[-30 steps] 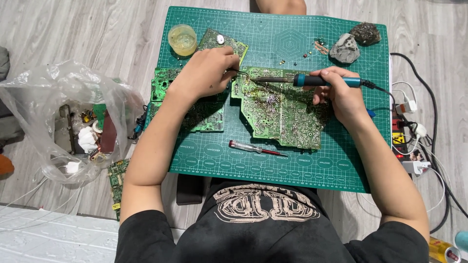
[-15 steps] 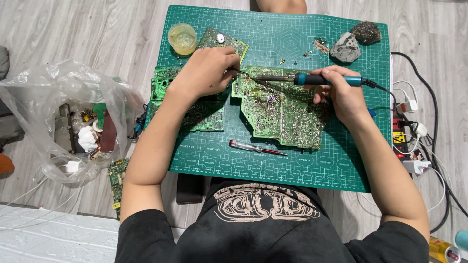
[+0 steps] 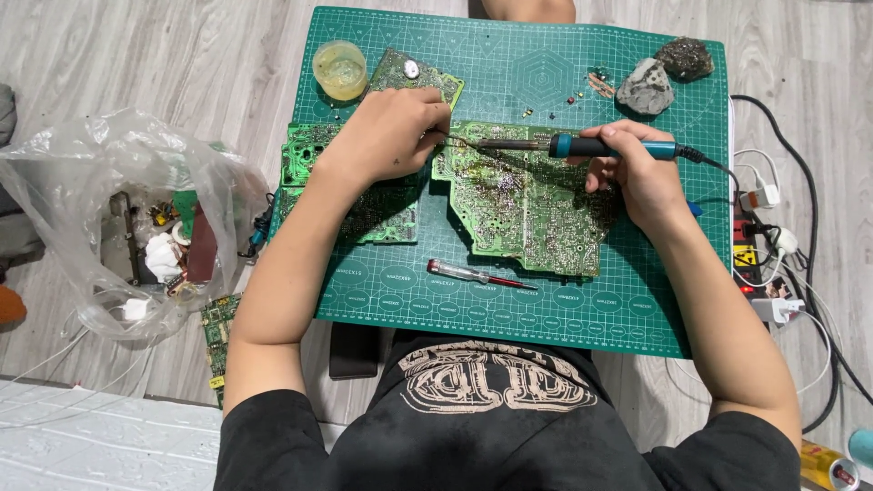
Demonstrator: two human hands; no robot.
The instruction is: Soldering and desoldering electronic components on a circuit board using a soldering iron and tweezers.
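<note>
Green circuit board (image 3: 532, 205) lies mid-mat on the cutting mat (image 3: 564, 309). Right hand (image 3: 637, 177) wraps the soldering iron (image 3: 582, 145); left hand (image 3: 396, 132) pinches a thin tool near the board's far-left edge. Risk: hot tip sits close to the left fingers; a slip likely burns them or bridges pads.

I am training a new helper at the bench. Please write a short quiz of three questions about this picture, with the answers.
1. True or false: the right hand holds the soldering iron.
2. What lies on the green cutting mat nearest the person's body?
A. a red-tipped screwdriver
B. a pair of scissors
C. a spoon
3. What stands at the mat's top left corner?

Key
1. True; its tip meets the large circuit board near the left hand.
2. A, the screwdriver.
3. A small round yellowish container.
</note>
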